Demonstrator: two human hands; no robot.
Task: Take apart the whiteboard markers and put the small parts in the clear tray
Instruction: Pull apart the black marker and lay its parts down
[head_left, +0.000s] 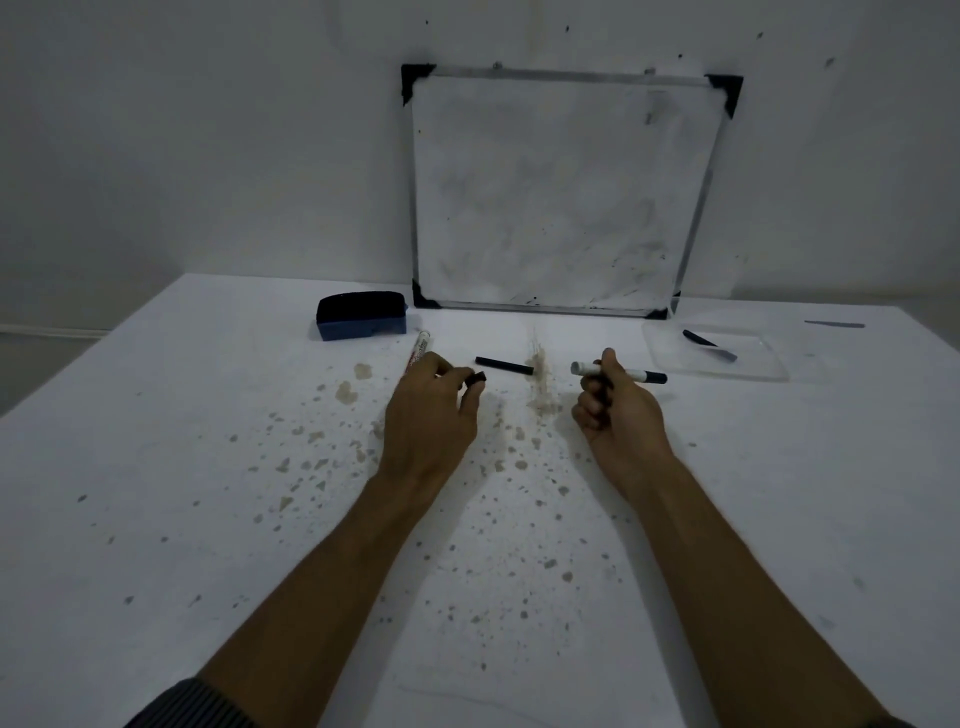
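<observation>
Fingers of the left hand (434, 402) pinch what looks like a small black cap (477, 378); the right hand (615, 402) grips a marker (636, 374).

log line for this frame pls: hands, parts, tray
left hand: pinching small black cap | right hand: gripping marker | loose black tube: on table | clear tray: holds dark part

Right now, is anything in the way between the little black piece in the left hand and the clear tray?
Yes. The black cap on the table and the right hand, holding a marker, lie between the small black piece and the clear tray.
</observation>
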